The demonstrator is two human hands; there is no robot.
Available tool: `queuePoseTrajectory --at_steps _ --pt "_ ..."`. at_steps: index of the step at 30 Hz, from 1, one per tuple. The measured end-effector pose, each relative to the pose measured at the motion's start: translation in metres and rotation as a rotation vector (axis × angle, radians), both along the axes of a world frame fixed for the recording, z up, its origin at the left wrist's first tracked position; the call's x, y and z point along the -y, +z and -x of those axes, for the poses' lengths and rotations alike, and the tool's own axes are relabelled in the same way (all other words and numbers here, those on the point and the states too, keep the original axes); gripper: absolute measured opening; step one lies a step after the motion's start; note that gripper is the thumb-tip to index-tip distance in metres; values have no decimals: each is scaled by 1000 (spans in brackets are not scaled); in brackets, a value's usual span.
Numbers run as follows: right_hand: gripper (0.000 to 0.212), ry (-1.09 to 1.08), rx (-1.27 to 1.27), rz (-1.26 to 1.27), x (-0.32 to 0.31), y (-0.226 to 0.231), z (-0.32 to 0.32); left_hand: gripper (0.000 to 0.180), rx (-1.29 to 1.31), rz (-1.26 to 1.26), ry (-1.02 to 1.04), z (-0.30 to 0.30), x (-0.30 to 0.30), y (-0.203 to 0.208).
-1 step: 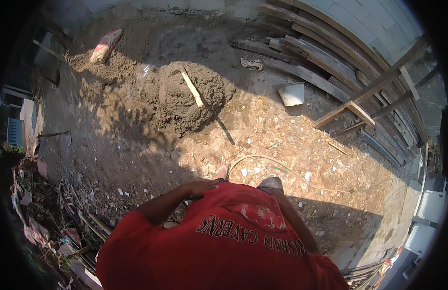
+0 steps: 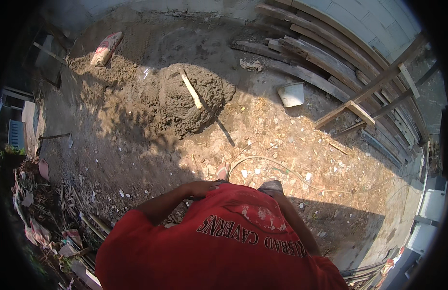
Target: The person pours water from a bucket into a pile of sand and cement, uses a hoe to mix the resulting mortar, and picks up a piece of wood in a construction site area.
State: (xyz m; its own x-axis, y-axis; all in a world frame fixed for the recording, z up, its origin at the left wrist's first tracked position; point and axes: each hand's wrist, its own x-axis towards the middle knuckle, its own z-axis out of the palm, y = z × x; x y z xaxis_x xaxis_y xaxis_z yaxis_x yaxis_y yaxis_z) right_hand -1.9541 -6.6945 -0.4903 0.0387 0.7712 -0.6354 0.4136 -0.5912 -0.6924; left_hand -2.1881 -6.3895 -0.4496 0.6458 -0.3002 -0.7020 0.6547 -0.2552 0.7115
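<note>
My left hand (image 2: 203, 188) lies flat at my waist, on the edge of the red shirt (image 2: 185, 251), fingers stretched out and holding nothing. My right forearm (image 2: 297, 220) runs down along the shirt's other side. The fingers of my right hand are hidden, beside something grey (image 2: 271, 185) that I cannot make out for sure. Out of reach ahead, a heap of wet grey mortar (image 2: 168, 99) sits on the ground. A hoe-like tool (image 2: 191, 89) with a pale wooden handle leans on it, its head partly sunk in.
A cement bag (image 2: 106, 50) lies on a sand pile at the far left. Right of the mortar stands a whitish bucket (image 2: 291, 94). Stacked planks (image 2: 325, 58) and a wooden frame (image 2: 369, 96) line the right side. A hose (image 2: 294, 172) curves across the rubble-strewn ground near my feet.
</note>
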Motion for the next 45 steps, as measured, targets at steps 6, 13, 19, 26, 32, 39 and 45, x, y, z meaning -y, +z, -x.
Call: queuePoseTrajectory --at_steps 6,13,19,26,32,39,45 --pt "41 -222 100 -71 221 -128 -23 47 246 -46 -264 -104 60 82" --pt "30 -400 309 -65 398 -109 -35 48 317 11 -541 -223 182 119" --pt "38 -939 339 591 538 -126 -13 58 274 102 -691 -315 261 112" --pt "53 -904 188 179 511 -73 -66 84 1 368 -1029 -454 405 183" --pt "57 -1385 9 -73 488 -105 -87 94 278 483 -1573 -578 497 130" --pt "53 -1614 -11 454 607 -112 -76 91 589 241 -2022 -721 639 93" --pt "38 -1274 98 327 670 -107 -38 90 114 348 -2019 -852 775 52"
